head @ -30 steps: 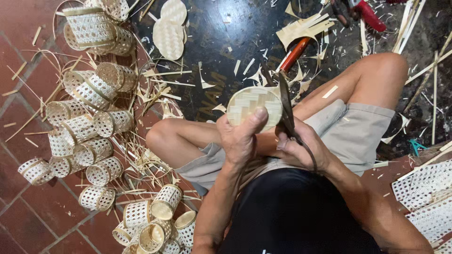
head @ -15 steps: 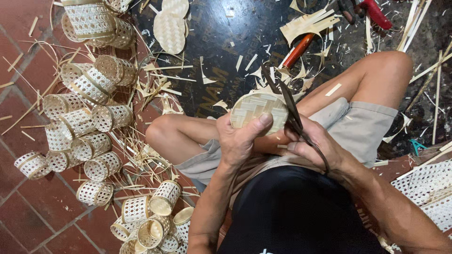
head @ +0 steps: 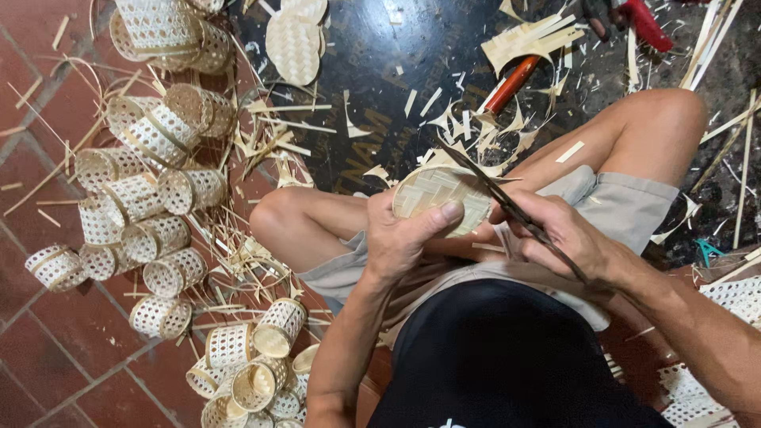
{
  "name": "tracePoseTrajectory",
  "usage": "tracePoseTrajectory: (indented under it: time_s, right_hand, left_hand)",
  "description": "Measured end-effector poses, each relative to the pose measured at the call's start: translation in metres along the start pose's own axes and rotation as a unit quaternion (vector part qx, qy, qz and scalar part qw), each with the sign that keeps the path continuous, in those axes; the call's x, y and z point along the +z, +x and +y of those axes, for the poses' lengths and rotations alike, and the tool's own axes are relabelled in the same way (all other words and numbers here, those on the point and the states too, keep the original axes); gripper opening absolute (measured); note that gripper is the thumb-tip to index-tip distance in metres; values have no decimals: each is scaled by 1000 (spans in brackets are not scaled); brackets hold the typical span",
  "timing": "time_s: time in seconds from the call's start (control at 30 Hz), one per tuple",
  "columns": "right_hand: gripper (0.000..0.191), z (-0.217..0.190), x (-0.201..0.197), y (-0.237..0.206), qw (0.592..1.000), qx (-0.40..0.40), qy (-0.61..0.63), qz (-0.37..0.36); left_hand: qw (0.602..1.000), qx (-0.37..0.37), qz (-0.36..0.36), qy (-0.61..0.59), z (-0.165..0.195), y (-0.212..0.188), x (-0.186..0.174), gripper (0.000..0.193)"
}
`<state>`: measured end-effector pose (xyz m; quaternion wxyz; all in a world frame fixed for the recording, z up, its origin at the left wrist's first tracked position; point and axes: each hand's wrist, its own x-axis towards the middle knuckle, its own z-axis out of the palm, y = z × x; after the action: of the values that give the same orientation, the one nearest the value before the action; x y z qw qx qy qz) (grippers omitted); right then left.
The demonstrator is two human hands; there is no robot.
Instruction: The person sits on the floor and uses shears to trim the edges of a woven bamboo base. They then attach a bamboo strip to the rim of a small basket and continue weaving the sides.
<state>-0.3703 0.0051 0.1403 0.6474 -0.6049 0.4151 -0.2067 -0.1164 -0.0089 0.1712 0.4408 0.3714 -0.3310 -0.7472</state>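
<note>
Woven bamboo disc [head: 436,198] sits above the lap, between the two knees, and I see the left hand [head: 400,238] gripping it — thumb pressed flat on the woven face, the other fingers curled behind where I can't see them. That grip tilts the rim toward the right hand [head: 563,238], whose fingers are wrapped around the handles of long dark scissors [head: 491,186]; the blades meet the disc's upper right edge, a sensible angle for working along the rim. Pale offcuts [head: 468,127] lie on the dark mat [head: 380,71] just beyond the knees. Off to the left, small woven cylinders [head: 151,206] crowd the red tile floor, kept within reach, I judge. I can't tell how far apart the blades are (the disc and wrist cover part of them), and the scissor handles are buried in the fist. More flat woven discs [head: 293,40] lie at the top edge — partly cut off.
</note>
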Motion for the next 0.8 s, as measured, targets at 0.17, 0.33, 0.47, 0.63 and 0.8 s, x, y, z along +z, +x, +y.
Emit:
tracePoseTrajectory:
  time_s: [0.17,0.33,0.47,0.63,0.8]
  right_hand:
    - [31,3,-4,0,1000,-9,-22,-17]
    - [29,8,-17,1,997,5,-67,-33]
    - [35,9,-28,6,991,62,-119,-24]
    - [48,22,-28,13,982,-78,-174,8]
    - [23,41,-14,20,990,16,-135,25]
  left_hand:
    - [1000,-27,2,-16,-7,-2,-5,34]
    - [1000,-28,9,-2,-8,-4,-13,34]
    - [998,-56,9,-7,-4,-3,-17,35]
    - [996,-76,0,-36,-7,-1,-23,39]
    - [995,-77,36,-55,-29,10,-35,37]
